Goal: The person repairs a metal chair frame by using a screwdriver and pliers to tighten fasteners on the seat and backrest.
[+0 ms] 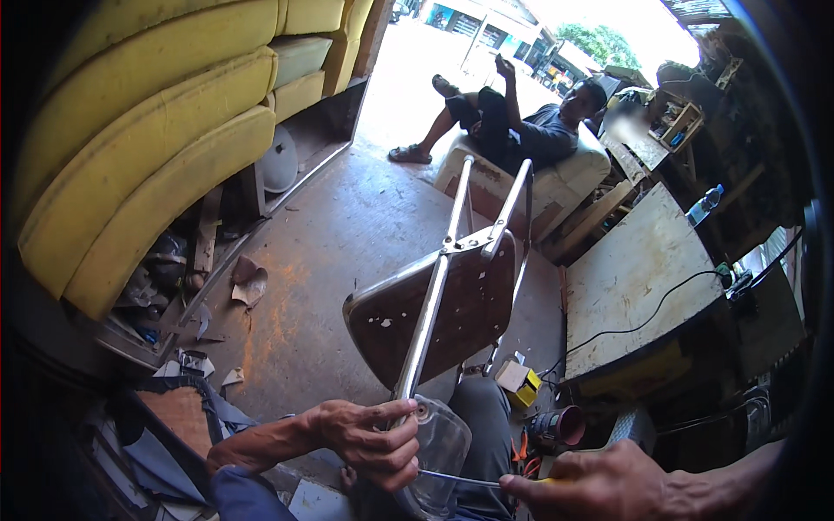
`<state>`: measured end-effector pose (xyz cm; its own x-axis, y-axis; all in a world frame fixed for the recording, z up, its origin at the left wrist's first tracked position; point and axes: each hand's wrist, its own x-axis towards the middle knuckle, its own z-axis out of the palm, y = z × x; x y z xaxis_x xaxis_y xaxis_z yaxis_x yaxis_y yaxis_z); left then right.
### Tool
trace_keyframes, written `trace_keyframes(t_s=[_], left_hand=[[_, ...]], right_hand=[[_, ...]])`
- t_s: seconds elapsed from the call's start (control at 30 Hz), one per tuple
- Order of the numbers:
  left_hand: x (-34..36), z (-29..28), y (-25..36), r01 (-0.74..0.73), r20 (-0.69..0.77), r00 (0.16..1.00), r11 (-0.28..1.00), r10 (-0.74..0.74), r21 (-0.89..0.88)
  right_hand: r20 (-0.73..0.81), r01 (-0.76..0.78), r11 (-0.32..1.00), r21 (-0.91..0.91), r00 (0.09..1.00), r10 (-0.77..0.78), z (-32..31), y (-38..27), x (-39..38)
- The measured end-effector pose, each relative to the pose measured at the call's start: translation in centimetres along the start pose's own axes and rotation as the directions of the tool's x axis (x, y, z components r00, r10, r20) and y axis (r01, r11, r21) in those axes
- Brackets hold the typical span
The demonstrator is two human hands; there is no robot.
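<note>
Here, an upturned metal-framed chair [439, 304] with a brown seat leans over my lap. My left hand [369, 441] is closed around its metal leg; my right hand [608, 486] grips a screwdriver [460, 478], its tip near the left hand. A workbench [634, 278] stands at right.

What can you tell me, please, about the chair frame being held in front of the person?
The chair frame is upturned and tilted, with its dark brown seat board, scuffed with pale chips, facing the camera. Shiny metal tubes cross it, joined by a bracket near the top, and two legs point away toward the seated person. The left hand grips the lower tube end; the right hand holds a thin screwdriver near it.
</note>
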<state>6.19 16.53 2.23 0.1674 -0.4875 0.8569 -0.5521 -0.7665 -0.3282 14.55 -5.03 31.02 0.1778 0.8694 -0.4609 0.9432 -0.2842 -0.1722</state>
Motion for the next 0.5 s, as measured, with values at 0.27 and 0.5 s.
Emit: trace_keyframes(t_s=[0.27, 0.5], left_hand=[[0.5, -1.4, 0.2, 0.051, 0.08, 0.996, 0.999, -0.049, -0.018], [1.3, -2.2, 0.4, 0.011, 0.101, 0.995, 0.999, -0.007, -0.04]], right_hand=[[0.043, -0.172, 0.958, 0.23, 0.985, 0.167, -0.7, 0.2, 0.6], [0.148, 0.448, 0.262, -0.855, 0.695, -0.704, -0.4, 2.7, -1.4]])
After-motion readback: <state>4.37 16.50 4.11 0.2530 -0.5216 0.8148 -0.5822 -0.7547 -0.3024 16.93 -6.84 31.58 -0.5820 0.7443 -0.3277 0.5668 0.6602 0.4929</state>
